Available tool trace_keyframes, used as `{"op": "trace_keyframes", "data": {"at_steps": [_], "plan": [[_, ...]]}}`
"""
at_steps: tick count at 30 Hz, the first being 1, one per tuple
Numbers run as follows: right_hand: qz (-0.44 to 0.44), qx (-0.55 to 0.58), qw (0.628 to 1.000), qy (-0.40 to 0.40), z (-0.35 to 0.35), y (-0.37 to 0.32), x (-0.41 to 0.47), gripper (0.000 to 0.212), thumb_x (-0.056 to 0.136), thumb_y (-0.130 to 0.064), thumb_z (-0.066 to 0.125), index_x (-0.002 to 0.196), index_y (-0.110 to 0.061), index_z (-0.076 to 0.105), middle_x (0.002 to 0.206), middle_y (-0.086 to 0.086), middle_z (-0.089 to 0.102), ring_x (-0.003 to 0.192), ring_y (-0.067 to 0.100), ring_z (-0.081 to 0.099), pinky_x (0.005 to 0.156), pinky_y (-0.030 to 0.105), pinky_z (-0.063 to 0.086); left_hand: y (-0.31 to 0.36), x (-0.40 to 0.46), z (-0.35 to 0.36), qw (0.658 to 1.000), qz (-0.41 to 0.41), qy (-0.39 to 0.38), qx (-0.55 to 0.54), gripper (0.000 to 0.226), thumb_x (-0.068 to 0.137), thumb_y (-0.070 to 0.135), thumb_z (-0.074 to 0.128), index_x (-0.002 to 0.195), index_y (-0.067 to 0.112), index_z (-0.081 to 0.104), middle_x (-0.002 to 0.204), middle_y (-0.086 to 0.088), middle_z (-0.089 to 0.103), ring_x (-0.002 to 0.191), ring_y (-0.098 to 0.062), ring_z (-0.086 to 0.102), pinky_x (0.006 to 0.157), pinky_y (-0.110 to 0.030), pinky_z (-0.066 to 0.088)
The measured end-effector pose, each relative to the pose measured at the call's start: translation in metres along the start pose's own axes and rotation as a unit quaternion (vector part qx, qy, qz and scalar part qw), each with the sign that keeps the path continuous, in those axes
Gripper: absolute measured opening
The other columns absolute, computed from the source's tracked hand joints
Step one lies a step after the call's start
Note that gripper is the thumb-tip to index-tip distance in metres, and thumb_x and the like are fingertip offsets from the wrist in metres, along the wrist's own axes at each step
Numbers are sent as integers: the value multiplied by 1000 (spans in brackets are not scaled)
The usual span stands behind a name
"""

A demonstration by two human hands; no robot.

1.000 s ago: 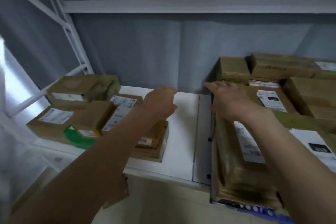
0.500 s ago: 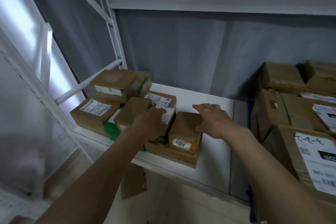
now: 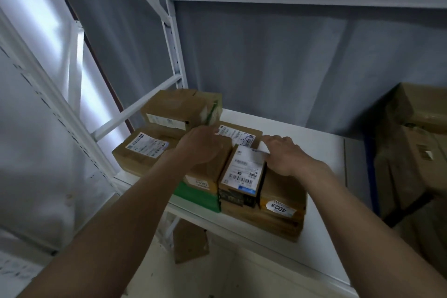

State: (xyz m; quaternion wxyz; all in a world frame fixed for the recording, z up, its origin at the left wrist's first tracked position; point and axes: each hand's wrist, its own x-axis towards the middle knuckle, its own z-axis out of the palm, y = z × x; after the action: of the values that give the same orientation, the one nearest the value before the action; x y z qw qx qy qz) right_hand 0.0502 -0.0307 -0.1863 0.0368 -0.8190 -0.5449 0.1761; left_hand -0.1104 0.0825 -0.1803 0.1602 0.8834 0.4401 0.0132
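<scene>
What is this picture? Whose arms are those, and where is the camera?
The camera sits on a person's head and looks down, so you see their own two bare arms. There is no machine. On the white shelf lie brown cardboard parcels. The left hand rests on a small brown box, which sits on a green box. The right hand touches a box with a big white label. Next to it is a box with a 4D23 sticker. Nothing is lifted, and it is too blurry to tell whether the fingers are holding anything.
</scene>
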Motion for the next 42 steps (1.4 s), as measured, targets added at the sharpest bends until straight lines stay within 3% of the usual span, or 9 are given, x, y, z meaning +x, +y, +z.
{"op": "trace_keyframes", "data": {"at_steps": [3, 8, 13, 15, 18, 27, 32, 37, 42], "plan": [[23, 10, 1000, -11, 0, -5, 26, 49, 99, -19, 42, 146, -16, 29, 145, 11, 38, 134, 31, 30, 105, 41, 32, -5, 27, -6, 998, -11, -12, -56, 21, 99, 22, 41, 109, 11, 55, 108, -7, 61, 103, -28, 59, 90, -39, 48], [62, 48, 996, -34, 5, -4, 76, 44, 97, -21, 44, 140, -12, 36, 137, 12, 49, 125, 31, 44, 102, 41, 41, -10, 86, -13, 990, -45, -59, -119, 41, 100, 19, 40, 139, 5, 43, 142, -15, 45, 130, -30, 44, 103, -32, 35], [110, 92, 988, -53, 12, -1, 112, 36, 100, -17, 39, 134, -6, 44, 133, 12, 53, 118, 26, 53, 92, 31, 44, -18, 137, -2, 981, -41, -142, -125, 19, 102, 26, 37, 97, 10, 46, 98, -7, 48, 84, -19, 46, 68, -25, 37], [127, 122, 982, -65, 16, 2, 123, 31, 100, -13, 37, 127, -4, 50, 124, 11, 58, 105, 23, 56, 83, 28, 44, -23, 151, 6, 979, -47, -153, -127, 31, 100, 34, 40, 103, 6, 52, 101, -6, 57, 82, -16, 51, 79, -29, 42], [143, 144, 976, -82, 19, 4, 137, 26, 99, -14, 37, 114, -4, 56, 104, 8, 60, 89, 18, 52, 76, 25, 40, -26, 165, 15, 973, -79, -170, -137, 50, 99, 41, 43, 131, 3, 50, 129, -12, 58, 113, -26, 56, 103, -39, 41], [179, 234, 948, -119, 24, 2, 156, 28, 96, -9, 35, 111, 1, 56, 87, 11, 53, 58, 16, 43, 51, 25, 36, -39, 184, 40, 943, -133, -203, -229, 54, 92, 38, 52, 137, 8, 47, 140, -12, 49, 124, -31, 49, 103, -40, 39], [199, 302, 928, -93, 22, 0, 159, 26, 100, -10, 35, 116, 1, 53, 107, 18, 64, 93, 31, 64, 78, 36, 55, -40, 188, 43, 931, -127, -191, -284, 50, 86, 37, 57, 126, 9, 54, 126, -10, 61, 112, -26, 58, 101, -41, 44], [189, 328, 925, -42, 4, 3, 157, 30, 99, -13, 36, 125, -5, 49, 112, 14, 65, 103, 29, 63, 90, 43, 55, -27, 185, 26, 940, -102, -158, -283, 29, 98, 21, 50, 122, 6, 50, 100, -5, 64, 83, -17, 59, 64, -28, 43], [199, 342, 918, 10, -12, 17, 142, 32, 99, -12, 36, 128, -9, 51, 116, 12, 63, 103, 28, 62, 90, 43, 54, -11, 181, 11, 945, -78, -131, -288, 48, 98, 25, 50, 142, 11, 37, 130, -9, 59, 110, -24, 61, 92, -38, 49]]}}
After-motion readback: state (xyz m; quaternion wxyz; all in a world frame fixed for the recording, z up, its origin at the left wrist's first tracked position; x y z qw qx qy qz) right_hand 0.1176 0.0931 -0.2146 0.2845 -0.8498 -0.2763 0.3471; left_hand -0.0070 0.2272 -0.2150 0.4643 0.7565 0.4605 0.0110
